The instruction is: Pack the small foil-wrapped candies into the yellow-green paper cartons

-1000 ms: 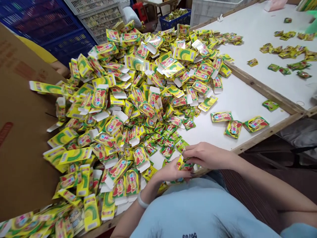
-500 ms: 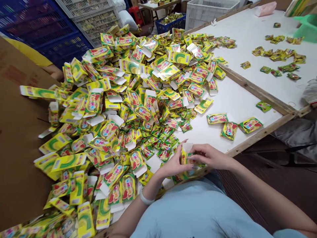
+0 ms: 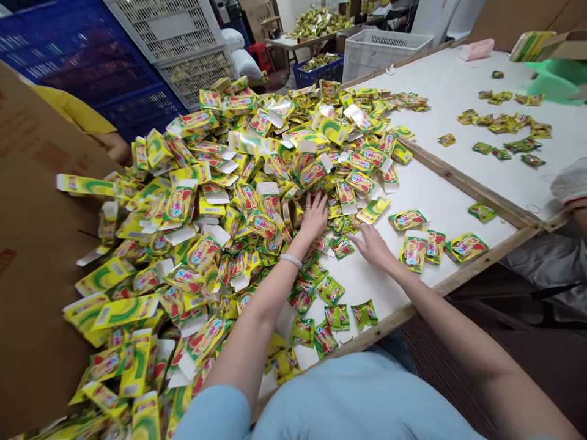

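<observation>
My left hand (image 3: pixel 314 215) reaches into the big heap of yellow and green candy boxes (image 3: pixel 202 247), its fingers spread over the packets and boxes. It appears to hold nothing; the fingertips are partly lost in the heap. To its right, my right hand (image 3: pixel 373 244) is low over the white table with fingers stretched out, close to a small green candy packet (image 3: pixel 342 247). Between my forearms and the table's front edge lie several loose green packets (image 3: pixel 337 316). Right of my right hand, a box with a raised white flap (image 3: pixel 413 250) lies against another box (image 3: pixel 435 245).
A wooden strip (image 3: pixel 463 183) divides the table, with small packets (image 3: pixel 504 122) beyond it. A cardboard carton (image 3: pixel 41 256) stands at left, near another person's arm (image 3: pixel 114 145). Stacked crates (image 3: pixel 174 30) rise behind. A gloved hand (image 3: pixel 571 183) shows at far right.
Both hands have left the box they held near the front edge and moved forward to the heap. One more box lies among those at right. Loose green packets now show near the front edge.
</observation>
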The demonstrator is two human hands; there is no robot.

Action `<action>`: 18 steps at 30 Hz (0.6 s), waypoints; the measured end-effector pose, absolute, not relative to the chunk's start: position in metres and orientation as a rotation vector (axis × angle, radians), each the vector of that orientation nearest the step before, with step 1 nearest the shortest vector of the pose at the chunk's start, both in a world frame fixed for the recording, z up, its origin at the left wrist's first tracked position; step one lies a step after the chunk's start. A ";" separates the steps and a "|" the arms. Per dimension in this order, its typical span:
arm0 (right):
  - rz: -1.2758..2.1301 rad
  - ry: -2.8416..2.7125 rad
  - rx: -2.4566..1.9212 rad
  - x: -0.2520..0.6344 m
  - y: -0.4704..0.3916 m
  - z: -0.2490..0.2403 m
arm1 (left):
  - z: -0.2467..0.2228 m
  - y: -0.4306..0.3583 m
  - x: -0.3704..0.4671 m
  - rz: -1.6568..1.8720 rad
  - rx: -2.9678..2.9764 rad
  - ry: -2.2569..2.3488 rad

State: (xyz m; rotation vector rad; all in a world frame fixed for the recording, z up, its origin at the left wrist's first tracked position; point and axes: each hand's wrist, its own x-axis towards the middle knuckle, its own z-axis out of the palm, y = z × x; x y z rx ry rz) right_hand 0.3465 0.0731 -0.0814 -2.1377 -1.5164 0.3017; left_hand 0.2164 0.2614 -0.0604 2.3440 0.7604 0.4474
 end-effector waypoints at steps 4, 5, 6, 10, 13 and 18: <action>0.375 -1.446 -2.067 0.334 0.138 -0.090 | -0.056 0.281 0.214 0.411 2.359 0.797; 0.392 -1.429 -2.062 0.334 0.149 -0.090 | -0.056 0.282 0.213 0.383 2.357 0.795; 0.412 -1.419 -2.056 0.334 0.156 -0.090 | -0.057 0.281 0.212 0.355 2.352 0.793; 0.506 -1.467 -2.011 0.324 0.145 -0.093 | -0.066 0.262 0.191 0.257 2.304 0.777; 0.587 -1.542 -1.969 0.302 0.101 -0.098 | -0.069 0.239 0.155 0.153 2.254 0.725; 0.688 -1.654 -1.738 0.281 0.035 -0.095 | -0.038 0.221 0.095 -0.050 2.167 0.594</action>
